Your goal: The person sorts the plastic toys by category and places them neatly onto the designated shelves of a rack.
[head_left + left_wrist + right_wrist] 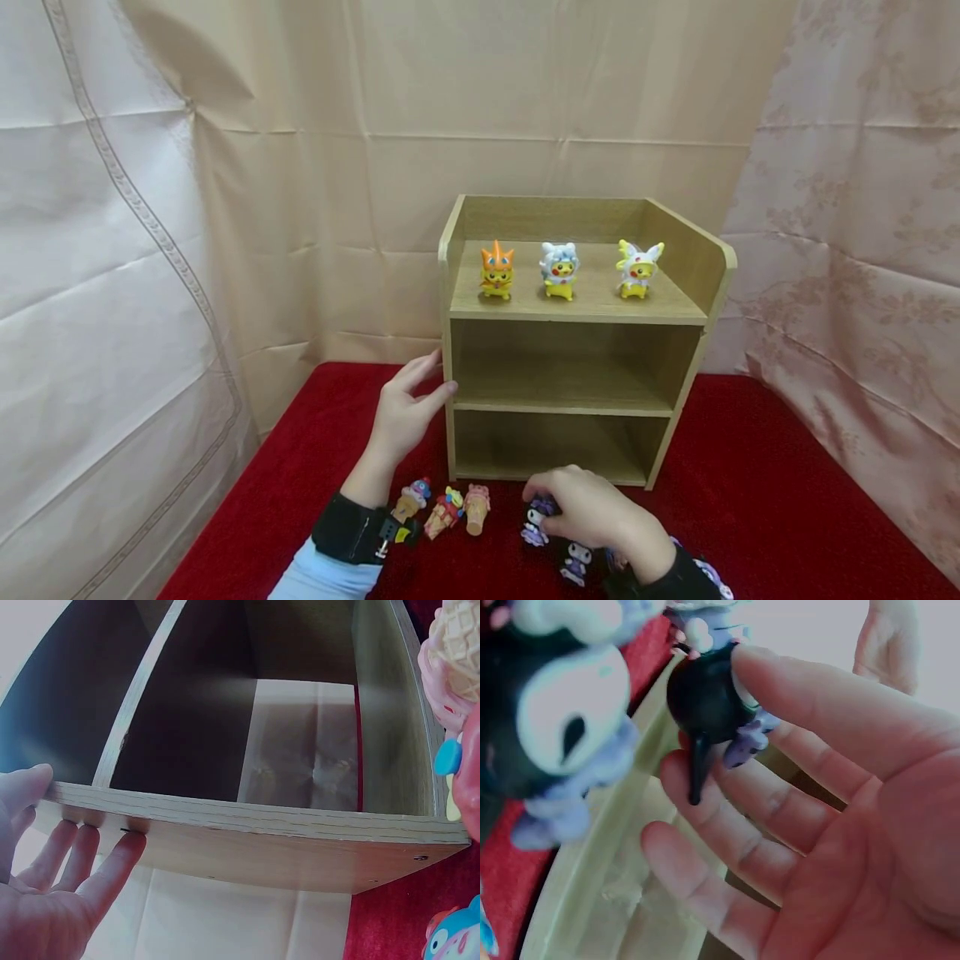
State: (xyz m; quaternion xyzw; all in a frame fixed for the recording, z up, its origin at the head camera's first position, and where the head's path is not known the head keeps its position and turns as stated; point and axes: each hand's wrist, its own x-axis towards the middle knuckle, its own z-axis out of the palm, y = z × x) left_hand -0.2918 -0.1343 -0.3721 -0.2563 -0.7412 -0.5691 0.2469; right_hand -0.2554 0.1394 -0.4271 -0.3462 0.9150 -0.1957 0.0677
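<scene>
My left hand (403, 412) rests against the left side of a small wooden shelf (577, 411). In the left wrist view its straight fingers touch the outer side panel, with the thumb at the front edge. Low in front of the shelf, my right hand (592, 510) grips a small black and purple figurine (709, 694). The right wrist view shows the thumb on its round black head and fingers behind it. A similar figurine (577, 564) with a white face stands just nearer, and others lie partly hidden under the right forearm.
Three yellow figures in orange (497, 271), blue-white (560, 271) and white (637, 271) costumes stand on the top tier. Before the shelf's left corner lie three ice-cream-cone figurines (477, 508). Red cloth (787, 492) covers the table; curtains hang behind and at both sides.
</scene>
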